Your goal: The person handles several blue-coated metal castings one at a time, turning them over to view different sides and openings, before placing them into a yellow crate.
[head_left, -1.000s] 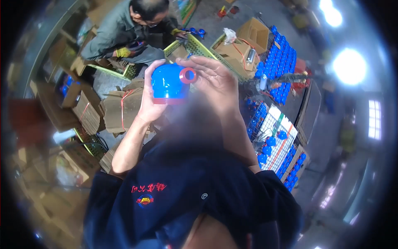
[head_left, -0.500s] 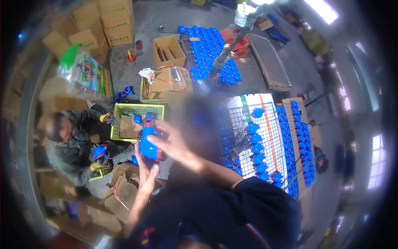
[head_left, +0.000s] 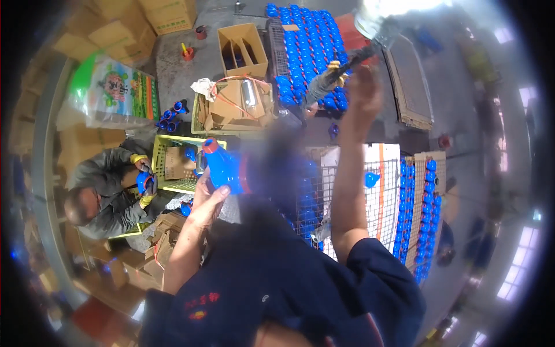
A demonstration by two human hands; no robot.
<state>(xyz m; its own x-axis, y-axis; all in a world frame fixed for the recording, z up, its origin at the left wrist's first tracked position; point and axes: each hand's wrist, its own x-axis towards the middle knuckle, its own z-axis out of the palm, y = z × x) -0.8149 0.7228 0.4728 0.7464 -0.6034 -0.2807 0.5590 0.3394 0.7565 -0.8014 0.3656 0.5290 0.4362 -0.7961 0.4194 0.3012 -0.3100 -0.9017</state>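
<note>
My left hand (head_left: 208, 198) grips a glossy blue bottle-shaped part (head_left: 224, 168) with red ends, its narrow red end tilted up to the left. A small metallic piece (head_left: 200, 163) shows beside it, partly covered. My right hand (head_left: 365, 92) is raised at the upper right, off the part, and its fingers are smeared by motion. Near it slants a grey wrapped arm-like thing (head_left: 326, 82) with yellow bits; a shiny cup-shaped piece (head_left: 370, 22) hangs at its upper end. Under my right forearm is a wire mesh rack (head_left: 341, 173) over white board.
A co-worker in grey (head_left: 107, 199) sits at left, gloved hands round a blue part (head_left: 144, 182). A yellow-green crate (head_left: 179, 184) stands between us. Cartons (head_left: 243, 55) and rows of blue parts (head_left: 306, 40) lie beyond; more blue rows (head_left: 428, 214) stand right. A dark blur hides the centre.
My right hand has left the blue part and swung up and right. The part now slants in my left hand alone. The co-worker's hands have come together on a blue part.
</note>
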